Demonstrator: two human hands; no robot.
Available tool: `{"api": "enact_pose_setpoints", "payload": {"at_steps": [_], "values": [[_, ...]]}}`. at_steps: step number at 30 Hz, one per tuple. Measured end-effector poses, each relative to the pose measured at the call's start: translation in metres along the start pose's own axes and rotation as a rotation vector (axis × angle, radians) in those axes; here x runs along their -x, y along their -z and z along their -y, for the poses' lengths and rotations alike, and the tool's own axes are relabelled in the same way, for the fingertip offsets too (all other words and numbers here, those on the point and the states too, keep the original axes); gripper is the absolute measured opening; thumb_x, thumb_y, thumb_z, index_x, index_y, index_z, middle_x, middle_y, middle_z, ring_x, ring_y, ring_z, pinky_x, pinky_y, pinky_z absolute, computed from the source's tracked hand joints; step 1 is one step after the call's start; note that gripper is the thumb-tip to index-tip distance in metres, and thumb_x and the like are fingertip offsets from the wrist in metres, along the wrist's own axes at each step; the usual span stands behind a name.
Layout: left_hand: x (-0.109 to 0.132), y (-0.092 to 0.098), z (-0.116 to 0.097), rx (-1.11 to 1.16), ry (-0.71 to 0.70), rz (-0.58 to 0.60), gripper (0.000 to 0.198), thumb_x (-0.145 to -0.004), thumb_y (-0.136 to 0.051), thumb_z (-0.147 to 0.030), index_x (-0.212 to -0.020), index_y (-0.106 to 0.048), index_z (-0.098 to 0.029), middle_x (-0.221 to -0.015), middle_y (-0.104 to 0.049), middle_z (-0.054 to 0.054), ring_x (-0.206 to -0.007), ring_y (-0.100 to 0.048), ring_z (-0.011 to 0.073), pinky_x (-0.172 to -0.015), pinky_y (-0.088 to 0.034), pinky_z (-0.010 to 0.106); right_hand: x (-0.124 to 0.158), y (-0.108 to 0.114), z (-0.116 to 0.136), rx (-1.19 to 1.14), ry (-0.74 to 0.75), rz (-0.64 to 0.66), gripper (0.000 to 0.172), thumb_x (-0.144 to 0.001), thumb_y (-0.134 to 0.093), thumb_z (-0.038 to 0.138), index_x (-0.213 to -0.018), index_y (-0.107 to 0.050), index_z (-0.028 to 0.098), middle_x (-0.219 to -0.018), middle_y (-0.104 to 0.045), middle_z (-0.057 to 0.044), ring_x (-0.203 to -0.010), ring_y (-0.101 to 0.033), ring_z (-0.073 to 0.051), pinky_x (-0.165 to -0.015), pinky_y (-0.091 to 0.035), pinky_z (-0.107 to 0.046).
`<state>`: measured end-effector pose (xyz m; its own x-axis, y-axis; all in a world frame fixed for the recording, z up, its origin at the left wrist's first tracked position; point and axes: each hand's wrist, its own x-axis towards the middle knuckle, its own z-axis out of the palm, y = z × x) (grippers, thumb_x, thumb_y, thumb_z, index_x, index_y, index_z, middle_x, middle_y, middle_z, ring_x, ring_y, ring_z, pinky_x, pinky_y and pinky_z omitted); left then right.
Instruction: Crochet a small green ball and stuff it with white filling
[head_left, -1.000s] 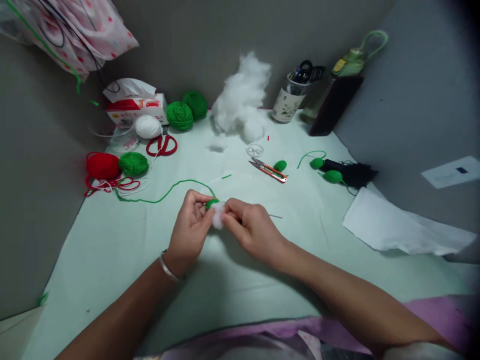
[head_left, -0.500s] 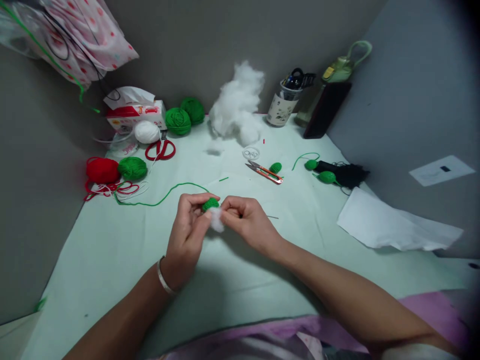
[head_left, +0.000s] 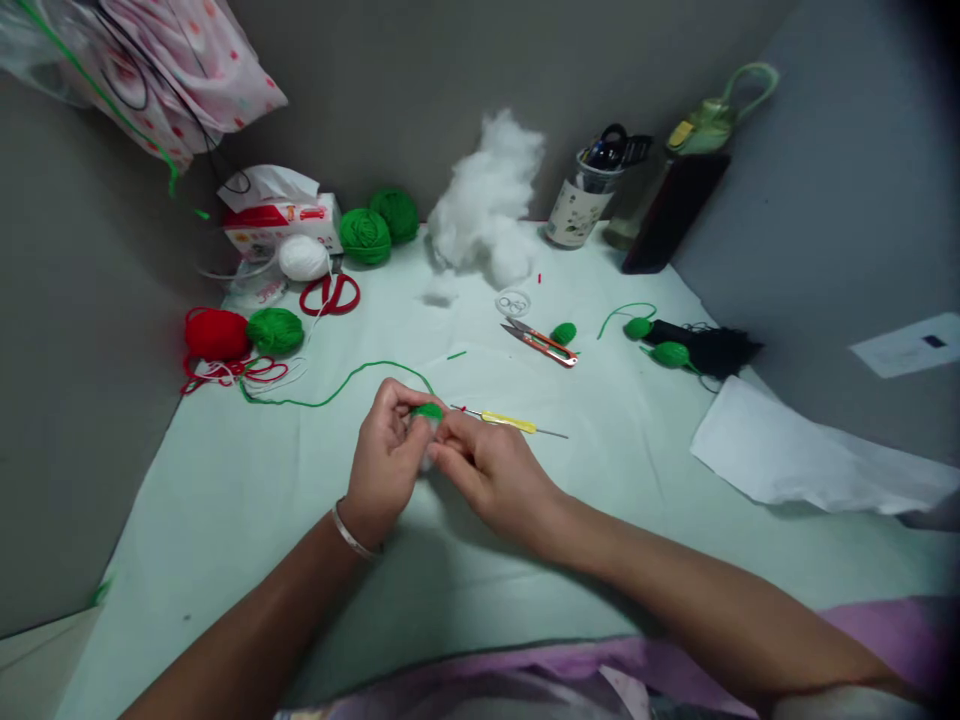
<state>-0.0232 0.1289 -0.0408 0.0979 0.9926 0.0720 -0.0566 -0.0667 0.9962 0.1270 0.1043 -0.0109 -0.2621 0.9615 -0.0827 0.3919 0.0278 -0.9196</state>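
Because the green piece (head_left: 428, 410) is small, it is pinched between the thumb and curled fingers of the left hand (head_left: 386, 455), apparently for steadiness, with only part of it left uncovered. Just below it, between the hands, a white tuft (head_left: 427, 462) is held, its edge seemingly pinched by the fingertips of the right hand (head_left: 499, 475); how much is gripped cannot be told, as the contact is partly covered. The hands are brought close together, presumably so that piece and tuft can be managed at one spot.

From behind the left fingers, a green strand (head_left: 360, 372) is led leftward in a loose curve, its slack likely sparing the piece any tug. Just beyond the right hand, a yellow hook (head_left: 508, 421) is laid on the table (head_left: 480, 610), perhaps so that the fingers are left free.

Farther out, orange snips (head_left: 540, 343) are placed near a green pod (head_left: 563, 333), within reach yet out of the way. Against the back wall, the fluff (head_left: 487, 215) is heaped, probably because of its bulk. At far left, the red ball (head_left: 216, 334) and green ball (head_left: 276, 331) are grouped, seemingly for tidiness.
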Motion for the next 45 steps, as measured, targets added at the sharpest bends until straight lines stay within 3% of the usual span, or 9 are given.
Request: {"api": "enact_pose_setpoints", "payload": {"at_steps": [5, 9, 15, 20, 24, 29, 33, 40, 45], "values": [[0.004, 0.001, -0.007, 0.058, 0.051, 0.020, 0.011, -0.093, -0.072, -0.025, -0.100, -0.063, -0.022, -0.099, -0.075, 0.004, -0.090, -0.070, 0.0191, -0.078, -0.053, 0.030, -0.014, 0.011, -0.006, -0.383, -0.139, 0.015, 0.039, -0.084, -0.066, 0.051, -0.064, -0.050, 0.022, -0.058, -0.035, 0.008, -0.057, -0.028, -0.010, -0.057, -0.022, -0.027], [0.005, 0.007, -0.014, 0.193, 0.189, 0.096, 0.018, -0.099, -0.070, -0.040, -0.104, -0.067, -0.022, -0.110, -0.078, 0.006, -0.089, -0.070, 0.0176, -0.076, -0.052, 0.028, -0.014, 0.016, -0.006, -0.374, -0.143, -0.037, 0.033, -0.080, -0.069, 0.043, -0.062, -0.052, 0.021, -0.052, -0.031, 0.011, -0.054, -0.023, -0.008, -0.055, -0.017, -0.028], [0.000, 0.014, -0.014, 0.250, 0.227, 0.209, 0.020, -0.092, -0.080, -0.030, -0.106, -0.068, -0.021, -0.114, -0.077, 0.006, -0.095, -0.071, 0.0167, -0.083, -0.054, 0.027, -0.013, 0.018, -0.007, -0.314, -0.144, -0.051, 0.025, -0.080, -0.066, 0.033, -0.062, -0.053, 0.021, -0.051, -0.030, 0.012, -0.052, -0.023, -0.008, -0.054, -0.018, -0.028], [0.001, 0.010, -0.010, 0.205, 0.199, 0.153, 0.027, -0.089, -0.082, -0.028, -0.110, -0.067, -0.020, -0.111, -0.077, 0.007, -0.083, -0.069, 0.0145, -0.080, -0.056, 0.028, -0.011, 0.013, -0.007, -0.298, -0.139, -0.035, 0.029, -0.085, -0.063, 0.039, -0.065, -0.053, 0.021, -0.056, -0.037, 0.009, -0.054, -0.029, -0.009, -0.054, -0.021, -0.028], [0.002, 0.002, -0.004, 0.144, 0.122, 0.056, 0.018, -0.092, -0.075, -0.029, -0.103, -0.063, -0.020, -0.094, -0.077, 0.005, -0.078, -0.072, 0.0175, -0.079, -0.058, 0.033, -0.003, 0.004, -0.002, -0.100, -0.024, -0.069, 0.020, -0.089, -0.057, 0.032, -0.073, -0.054, 0.021, -0.059, -0.044, 0.007, -0.057, -0.035, -0.010, -0.058, -0.025, -0.028], [0.006, -0.003, 0.000, 0.078, -0.046, -0.020, 0.019, -0.094, -0.074, -0.028, -0.106, -0.060, -0.021, -0.105, -0.074, 0.007, -0.098, -0.072, 0.0199, -0.091, -0.056, 0.035, -0.009, 0.004, -0.005, -0.322, -0.095, 0.001, 0.033, -0.086, -0.064, 0.040, -0.064, -0.050, 0.022, -0.056, -0.036, 0.009, -0.055, -0.029, -0.009, -0.055, -0.021, -0.028], [0.010, 0.001, -0.003, 0.025, -0.141, 0.041, 0.024, -0.095, -0.075, -0.026, -0.114, -0.062, -0.023, -0.118, -0.073, 0.008, -0.113, -0.069, 0.0193, -0.100, -0.054, 0.034, -0.016, 0.008, -0.010, -0.415, -0.133, -0.004, 0.047, -0.079, -0.076, 0.052, -0.058, -0.049, 0.021, -0.054, -0.033, 0.009, -0.055, -0.025, -0.008, -0.055, -0.017, -0.028], [0.001, 0.015, -0.009, 0.080, 0.036, 0.212, 0.020, -0.094, -0.077, -0.034, -0.108, -0.067, -0.022, -0.117, -0.078, 0.009, -0.104, -0.072, 0.0191, -0.094, -0.056, 0.033, -0.019, 0.017, -0.017, -0.474, -0.150, 0.096, 0.049, -0.080, -0.080, 0.054, -0.060, -0.051, 0.021, -0.056, -0.035, 0.009, -0.056, -0.026, -0.009, -0.057, -0.018, -0.029], [0.000, 0.012, -0.007, 0.144, 0.148, 0.113, 0.026, -0.090, -0.081, -0.037, -0.105, -0.067, -0.021, -0.108, -0.080, 0.009, -0.091, -0.074, 0.0195, -0.086, -0.059, 0.034, -0.010, 0.009, -0.010, -0.291, -0.045, 0.098, 0.029, -0.094, -0.063, 0.040, -0.073, -0.059, 0.020, -0.061, -0.044, 0.006, -0.060, -0.037, -0.012, -0.061, -0.029, -0.028]]}}
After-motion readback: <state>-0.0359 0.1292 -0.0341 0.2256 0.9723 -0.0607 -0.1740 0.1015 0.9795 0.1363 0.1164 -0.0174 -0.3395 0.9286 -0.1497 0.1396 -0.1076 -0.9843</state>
